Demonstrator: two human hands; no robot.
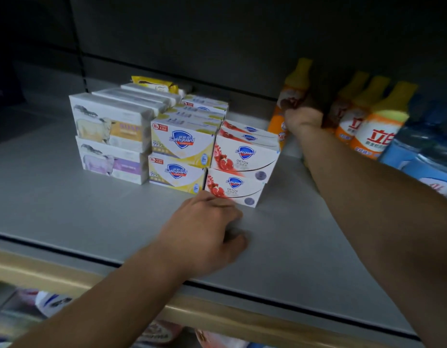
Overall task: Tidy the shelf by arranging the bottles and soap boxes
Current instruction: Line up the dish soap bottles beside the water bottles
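Soap boxes stand stacked on the grey shelf [54, 197]: sheep-print boxes [109, 131] at left, yellow Safeguard boxes [182, 144] in the middle, red Detox boxes [245, 156] to the right. My left hand [205, 229] rests on the shelf with curled fingers, just in front of the lower Detox box [236, 188], holding nothing visible. Far back on the right, my right hand [304, 118] grips an orange bottle with a yellow cap [294, 94]. More orange bottles [375, 124] stand in a row to its right.
Blue packs [423, 156] sit at the far right edge. A yellow packet [154, 84] lies behind the soap stacks. The shelf has a wooden front lip [66, 275], with blurred goods on the shelf below. Dark back panel rises behind.
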